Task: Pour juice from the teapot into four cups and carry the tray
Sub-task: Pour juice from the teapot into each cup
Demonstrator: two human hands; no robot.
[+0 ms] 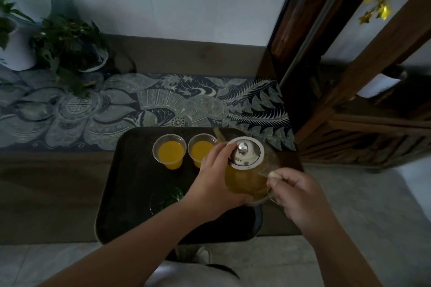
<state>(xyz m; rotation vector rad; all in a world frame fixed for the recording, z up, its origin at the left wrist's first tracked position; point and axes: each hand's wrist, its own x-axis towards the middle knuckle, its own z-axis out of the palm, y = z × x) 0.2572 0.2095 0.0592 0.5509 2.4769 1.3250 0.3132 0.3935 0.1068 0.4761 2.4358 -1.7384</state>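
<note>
A clear glass teapot [247,177] of orange juice is sitting over the right side of a dark rectangular tray [130,193]. The left hand [217,179] is cupping its side, fingers touching the round silver lid [246,152]. The right hand [296,196] is gripping the handle. Two clear juice-filled cups [169,150] [201,149] are standing at the tray's far edge; a dim green glass item [166,199], possibly a cup, is sitting nearer.

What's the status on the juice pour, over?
Left hand steadying the teapot, fingers at its lid. Right hand on the handle. Two cups filled on the tray. Nothing in the way.
</note>
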